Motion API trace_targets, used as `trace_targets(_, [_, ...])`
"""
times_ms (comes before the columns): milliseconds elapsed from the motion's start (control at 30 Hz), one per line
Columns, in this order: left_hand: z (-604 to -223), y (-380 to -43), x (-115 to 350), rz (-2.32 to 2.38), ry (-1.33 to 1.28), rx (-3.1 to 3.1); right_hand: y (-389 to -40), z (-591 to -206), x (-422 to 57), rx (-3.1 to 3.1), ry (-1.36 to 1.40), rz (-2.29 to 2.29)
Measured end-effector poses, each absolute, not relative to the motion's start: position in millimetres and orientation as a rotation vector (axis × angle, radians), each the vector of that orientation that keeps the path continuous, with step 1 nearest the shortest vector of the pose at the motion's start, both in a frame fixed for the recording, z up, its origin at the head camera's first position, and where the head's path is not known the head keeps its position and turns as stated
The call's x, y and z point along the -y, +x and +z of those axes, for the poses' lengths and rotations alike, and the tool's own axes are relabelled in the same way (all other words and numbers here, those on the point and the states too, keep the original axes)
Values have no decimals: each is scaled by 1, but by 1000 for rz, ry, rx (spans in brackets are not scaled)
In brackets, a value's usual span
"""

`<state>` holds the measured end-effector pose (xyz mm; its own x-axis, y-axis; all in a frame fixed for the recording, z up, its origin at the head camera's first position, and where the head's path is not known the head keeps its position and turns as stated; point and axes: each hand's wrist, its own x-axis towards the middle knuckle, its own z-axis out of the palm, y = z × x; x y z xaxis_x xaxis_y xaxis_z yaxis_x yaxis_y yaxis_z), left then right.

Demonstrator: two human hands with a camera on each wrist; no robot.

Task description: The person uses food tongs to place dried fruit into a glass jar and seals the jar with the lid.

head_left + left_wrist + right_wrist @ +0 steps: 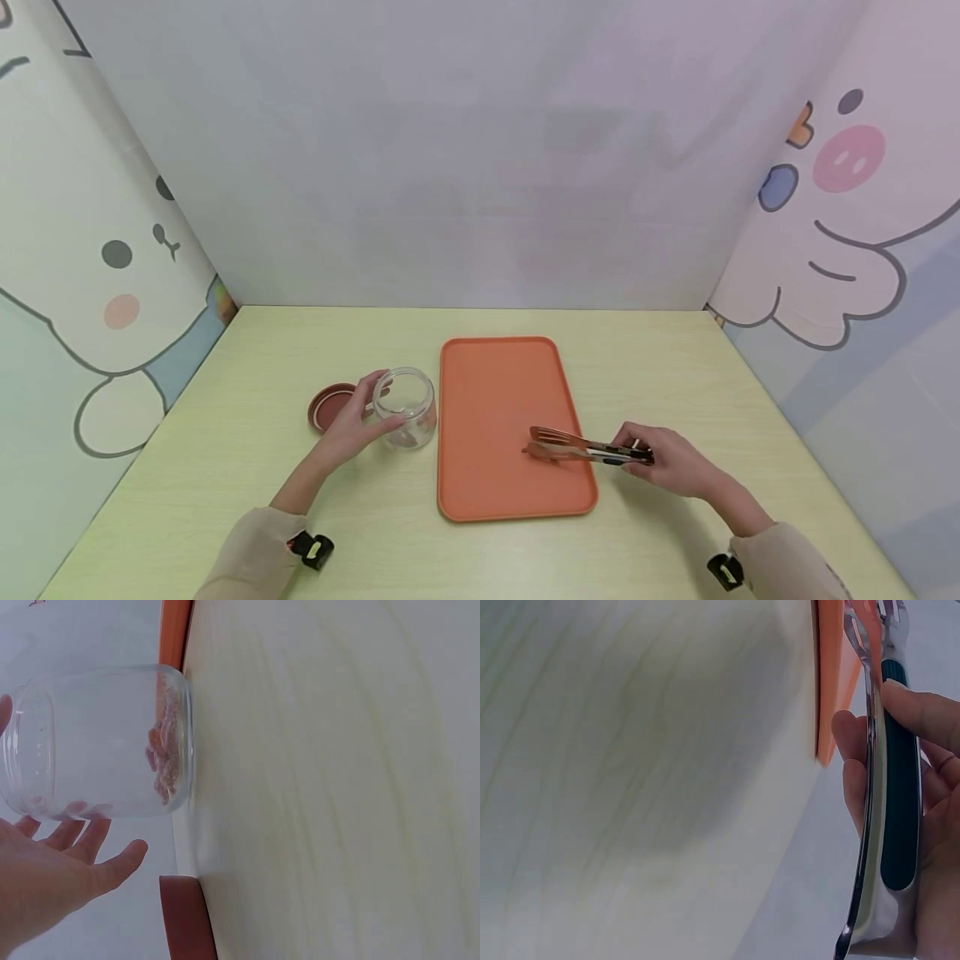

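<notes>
Left grip [352,427]: fingers and thumb are set around a clear jar [423,423], spread to the jar's width, with contact at its upper side. The jar lies within this grip, upright on the worktop [375,542], just beside the left edge of the orange tray [487,400]. Small reddish pieces [166,761] rest at the jar's base; their kind cannot be determined. A reddish-brown lid [328,408] lies on the worktop on the other side of the jar, partly covered by the left hand.

Right grip [666,461]: closed around the handle end of the metal tongs [600,447], with the thumb along the dark green insert [901,787]. The tongs extend leftward from this grip; their slotted ends stand slightly apart over the tray. Whether these ends touch the tray surface cannot be determined.
</notes>
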<state>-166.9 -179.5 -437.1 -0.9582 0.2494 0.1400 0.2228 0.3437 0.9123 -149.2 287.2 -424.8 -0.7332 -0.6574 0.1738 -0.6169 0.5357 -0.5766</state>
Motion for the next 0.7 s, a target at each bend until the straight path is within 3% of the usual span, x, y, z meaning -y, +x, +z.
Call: trace_targets(700, [-439, -168, 180, 1709, 462, -2580, -155, -433, -279, -2682, -1144, -1045])
